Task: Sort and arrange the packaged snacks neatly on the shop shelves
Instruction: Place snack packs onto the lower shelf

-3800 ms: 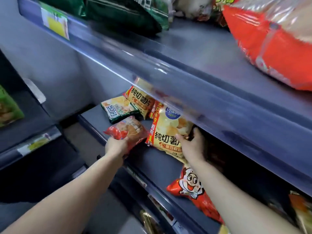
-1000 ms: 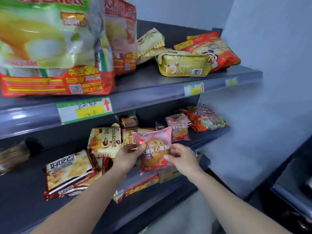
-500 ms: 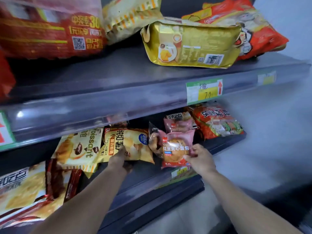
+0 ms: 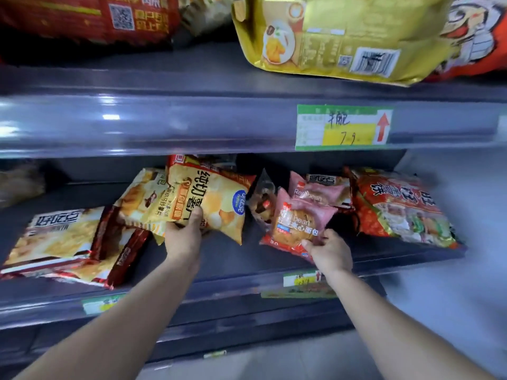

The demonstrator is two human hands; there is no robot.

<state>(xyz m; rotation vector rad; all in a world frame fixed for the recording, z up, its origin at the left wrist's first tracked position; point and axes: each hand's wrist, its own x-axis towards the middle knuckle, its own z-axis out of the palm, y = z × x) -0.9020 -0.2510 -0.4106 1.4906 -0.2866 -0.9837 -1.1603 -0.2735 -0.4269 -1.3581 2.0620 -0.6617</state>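
My left hand (image 4: 183, 237) grips the lower edge of a yellow potato chip bag (image 4: 211, 198), lifted and tilted over the middle shelf (image 4: 225, 259). My right hand (image 4: 329, 249) holds the bottom corner of a pink red-bean bread pack (image 4: 297, 222), which leans on a second pink bread pack (image 4: 321, 189) behind it. A clear packet (image 4: 262, 200) stands between the chip bag and the pink pack. A croissant bag (image 4: 140, 201) lies partly under the chip bag.
A large red snack bag (image 4: 400, 208) fills the shelf's right end, yellow-and-brown bags (image 4: 55, 242) the left. The upper shelf (image 4: 164, 122) overhangs with a gold bag (image 4: 343, 37), red bags and a price tag (image 4: 344, 127). A lower shelf edge (image 4: 192, 305) juts out below.
The view has closed in on the middle shelf. My left hand has lifted the chip bag off the shelf. My right hand has set the pink pack against the other pink pack.
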